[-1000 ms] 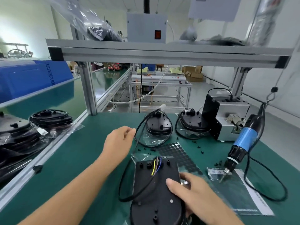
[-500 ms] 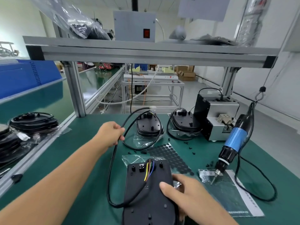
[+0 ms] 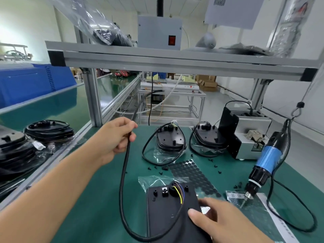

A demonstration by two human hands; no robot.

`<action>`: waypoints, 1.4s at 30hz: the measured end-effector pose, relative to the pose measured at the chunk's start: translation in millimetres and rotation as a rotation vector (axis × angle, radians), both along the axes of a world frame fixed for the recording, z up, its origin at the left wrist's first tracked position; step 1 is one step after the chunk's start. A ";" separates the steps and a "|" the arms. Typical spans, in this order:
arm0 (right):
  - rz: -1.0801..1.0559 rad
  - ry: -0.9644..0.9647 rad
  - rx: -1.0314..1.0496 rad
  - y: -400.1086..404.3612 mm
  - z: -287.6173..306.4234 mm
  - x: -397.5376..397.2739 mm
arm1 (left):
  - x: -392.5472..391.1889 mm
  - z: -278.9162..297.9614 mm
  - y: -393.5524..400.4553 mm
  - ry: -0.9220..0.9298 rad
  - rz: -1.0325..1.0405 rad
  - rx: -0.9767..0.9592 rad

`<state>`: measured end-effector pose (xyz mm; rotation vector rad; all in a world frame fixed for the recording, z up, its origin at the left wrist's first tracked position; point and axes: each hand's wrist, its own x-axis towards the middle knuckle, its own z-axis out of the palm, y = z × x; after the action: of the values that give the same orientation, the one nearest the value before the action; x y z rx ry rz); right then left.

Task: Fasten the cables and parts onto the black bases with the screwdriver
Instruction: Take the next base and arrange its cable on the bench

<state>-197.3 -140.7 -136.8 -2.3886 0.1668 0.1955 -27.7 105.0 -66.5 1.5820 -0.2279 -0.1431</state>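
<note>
My left hand (image 3: 117, 137) grips the black cable (image 3: 124, 165) at ten o'clock; my right hand (image 3: 215, 218) lies flat, pinning the black base (image 3: 168, 213) at six. I should draw slack gently, base steady, coloured wires (image 3: 179, 193) unstrained. The screwdriver (image 3: 264, 165) hangs at three.

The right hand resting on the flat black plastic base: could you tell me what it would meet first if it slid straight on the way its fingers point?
Probably the coloured wires at the round grommet on the flat black plastic base; the right hand points up-left, though depth is uncertain.

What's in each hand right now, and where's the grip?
Left hand grips the black cable partway along its length, lifted off the table. Right hand holds nothing; it presses on the black base.
</note>
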 end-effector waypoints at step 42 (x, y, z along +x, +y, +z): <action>0.025 -0.501 0.551 175.3 74.0 65.7 | 78.3 38.3 2.1 0.386 0.301 -0.190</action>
<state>-131.6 34.6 -62.8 -1.8205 -0.1387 -0.3113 50.6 107.0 -28.2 1.3515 0.2900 -0.1826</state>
